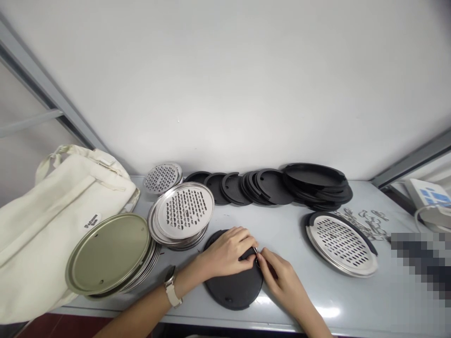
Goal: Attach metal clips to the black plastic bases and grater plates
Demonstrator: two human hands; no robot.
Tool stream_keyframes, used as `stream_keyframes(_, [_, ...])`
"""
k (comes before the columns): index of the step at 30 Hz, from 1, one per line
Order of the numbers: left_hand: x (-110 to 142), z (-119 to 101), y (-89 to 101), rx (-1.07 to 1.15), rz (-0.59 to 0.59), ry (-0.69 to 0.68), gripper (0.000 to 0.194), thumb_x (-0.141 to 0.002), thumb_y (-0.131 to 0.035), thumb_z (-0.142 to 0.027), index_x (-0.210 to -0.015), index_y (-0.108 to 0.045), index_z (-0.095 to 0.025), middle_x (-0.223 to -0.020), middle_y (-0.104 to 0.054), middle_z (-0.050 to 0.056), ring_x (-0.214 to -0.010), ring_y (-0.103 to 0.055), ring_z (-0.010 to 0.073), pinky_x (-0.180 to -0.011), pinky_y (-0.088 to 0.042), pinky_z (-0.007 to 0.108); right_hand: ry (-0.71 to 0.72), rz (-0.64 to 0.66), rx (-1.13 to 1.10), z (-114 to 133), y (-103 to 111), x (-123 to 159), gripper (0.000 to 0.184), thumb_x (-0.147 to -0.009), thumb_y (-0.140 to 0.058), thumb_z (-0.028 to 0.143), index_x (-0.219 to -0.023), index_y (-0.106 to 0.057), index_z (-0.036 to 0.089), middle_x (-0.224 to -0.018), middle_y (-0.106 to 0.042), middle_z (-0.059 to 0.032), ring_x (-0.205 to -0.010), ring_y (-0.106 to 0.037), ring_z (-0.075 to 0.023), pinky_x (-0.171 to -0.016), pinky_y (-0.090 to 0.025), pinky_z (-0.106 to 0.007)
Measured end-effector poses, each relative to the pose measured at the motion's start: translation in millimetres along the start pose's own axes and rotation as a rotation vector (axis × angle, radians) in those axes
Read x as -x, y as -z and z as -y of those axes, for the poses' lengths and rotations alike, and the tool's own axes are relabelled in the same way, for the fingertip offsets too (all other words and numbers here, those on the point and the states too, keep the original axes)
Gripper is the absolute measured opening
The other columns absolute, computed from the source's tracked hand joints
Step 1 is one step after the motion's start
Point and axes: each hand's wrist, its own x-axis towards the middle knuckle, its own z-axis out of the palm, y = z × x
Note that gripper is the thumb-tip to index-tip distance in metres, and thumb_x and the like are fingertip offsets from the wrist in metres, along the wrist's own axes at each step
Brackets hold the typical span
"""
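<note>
A round black disc [234,288] lies on the table in front of me, with a small hole near its front edge. Over its back part bends my left hand [230,251], thumb and fingers closed at the disc's right rim. My right hand [280,274] pinches a small silver metal clip [257,253] at that same rim, touching the left fingertips. Fingers cover most of the clip, so I cannot tell whether it passes through the disc. Several similar loose clips [368,223] lie at the right.
Black discs [275,185] lean and pile along the wall. Perforated metal grater plates [186,211] stand stacked left of my hands, beside olive-green round plates [109,253] and a cream bag [52,225]. A grater plate with black edging [341,241] rests at the right.
</note>
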Motion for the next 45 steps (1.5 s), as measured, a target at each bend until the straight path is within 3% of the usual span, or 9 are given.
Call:
stream_keyframes(16, [1.1, -0.5, 3.7, 0.151, 0.016, -0.003, 0.021, -0.085, -0.055, -0.013, -0.105, -0.053, -0.018, -0.099, -0.059, 0.004, -0.097, -0.055, 0.0180, -0.088, -0.046, 0.030, 0.066, -0.031, 0.049, -4.9, -3.5, 3.4, 0.017, -0.098, -0.038, 0.022, -0.081, -0.041, 0.022, -0.067, -0.051, 0.0010, -0.059, -0.051, -0.0137, -0.056, -0.037, -0.025])
stream_keyframes(32, [-0.5, -0.8, 4.7, 0.191, 0.015, -0.011, 0.020, -0.085, -0.053, -0.009, -0.103, -0.053, -0.018, -0.098, -0.061, 0.004, -0.097, -0.056, 0.0178, -0.092, -0.045, 0.030, 0.069, -0.079, 0.044, -6.1, -2.2, 5.7, 0.021, -0.097, -0.037, 0.020, -0.076, -0.037, 0.022, -0.062, -0.044, 0.0036, -0.054, -0.045, -0.0114, -0.053, -0.033, -0.023])
stream_keyframes(37, [0.1, -1.2, 5.1, 0.194, 0.020, 0.009, 0.021, -0.085, -0.052, -0.010, -0.105, -0.052, -0.019, -0.098, -0.059, 0.004, -0.098, -0.057, 0.0180, -0.088, -0.047, 0.029, 0.029, -0.086, 0.015, -7.0, -1.6, 6.3, 0.022, -0.098, -0.037, 0.022, -0.076, -0.037, 0.022, -0.061, -0.042, 0.0044, -0.052, -0.044, -0.0106, -0.052, -0.034, -0.022])
stream_keyframes(42, [3.4, -0.5, 4.9, 0.203, 0.047, 0.115, 0.030, -0.083, -0.057, -0.017, -0.111, -0.049, -0.021, -0.108, -0.053, 0.004, -0.085, -0.061, 0.0153, -0.078, -0.052, 0.027, 0.027, -0.072, 0.037, -6.8, -2.9, 3.6, 0.022, -0.098, -0.037, 0.024, -0.076, -0.039, 0.022, -0.062, -0.044, 0.0039, -0.053, -0.046, -0.0113, -0.053, -0.035, -0.023])
stream_keyframes(45, [4.5, -0.1, 4.0, 0.211, 0.051, 0.103, 0.029, -0.083, -0.055, -0.018, -0.112, -0.049, -0.021, -0.112, -0.050, 0.005, -0.083, -0.062, 0.0145, -0.076, -0.053, 0.026, 0.026, -0.061, 0.035, -6.3, -2.2, 1.8, 0.021, -0.098, -0.038, 0.025, -0.077, -0.041, 0.022, -0.063, -0.047, 0.0029, -0.055, -0.048, -0.0121, -0.054, -0.036, -0.023])
